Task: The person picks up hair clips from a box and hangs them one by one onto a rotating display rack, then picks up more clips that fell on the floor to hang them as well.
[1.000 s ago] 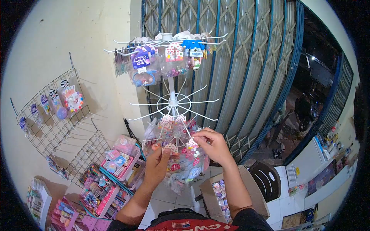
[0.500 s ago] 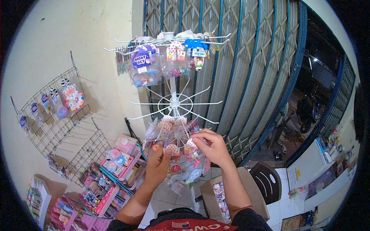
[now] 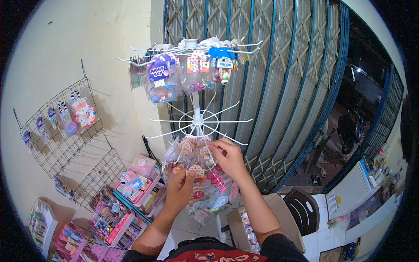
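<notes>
A white rotating wire display stand (image 3: 196,117) rises in front of me, with packets hung on its top ring and lowest ring. My left hand (image 3: 180,188) pinches the dotted card header of a small clear packet (image 3: 196,171) hanging from the lowest hooks. My right hand (image 3: 228,159) reaches into the same bunch of hanging packets (image 3: 205,192), fingertips closed on a packet header near a hook at the stand's centre. The middle ring of hooks is bare.
Packets labelled "Night Sky" (image 3: 158,72) hang on the top ring. Wire wall grids (image 3: 65,126) hold trinkets at left. Pink trays of small goods (image 3: 126,192) stand low at left. A cardboard box (image 3: 244,225) and dark stool (image 3: 301,205) sit below right. A folding metal gate (image 3: 279,74) stands behind.
My right hand has moved left and slightly up, deeper into the bunch toward the stand's pole. My left hand stays on its packet, barely shifted.
</notes>
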A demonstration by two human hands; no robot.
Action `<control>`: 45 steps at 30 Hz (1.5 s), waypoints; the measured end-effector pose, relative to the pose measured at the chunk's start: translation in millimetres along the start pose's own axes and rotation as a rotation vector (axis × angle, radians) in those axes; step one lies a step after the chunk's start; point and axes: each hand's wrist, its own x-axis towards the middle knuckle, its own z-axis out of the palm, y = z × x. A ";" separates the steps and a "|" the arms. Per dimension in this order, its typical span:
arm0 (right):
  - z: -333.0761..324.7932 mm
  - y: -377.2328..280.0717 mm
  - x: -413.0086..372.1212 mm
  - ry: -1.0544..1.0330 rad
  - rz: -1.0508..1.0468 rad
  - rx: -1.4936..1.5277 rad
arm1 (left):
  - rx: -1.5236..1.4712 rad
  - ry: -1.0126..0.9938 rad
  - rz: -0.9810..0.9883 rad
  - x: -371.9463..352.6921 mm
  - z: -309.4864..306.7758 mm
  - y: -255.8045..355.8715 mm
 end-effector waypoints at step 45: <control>-16.4 -27.4 -32.3 -0.067 0.090 0.054 | 0.380 0.009 0.103 19.3 17.8 -30.7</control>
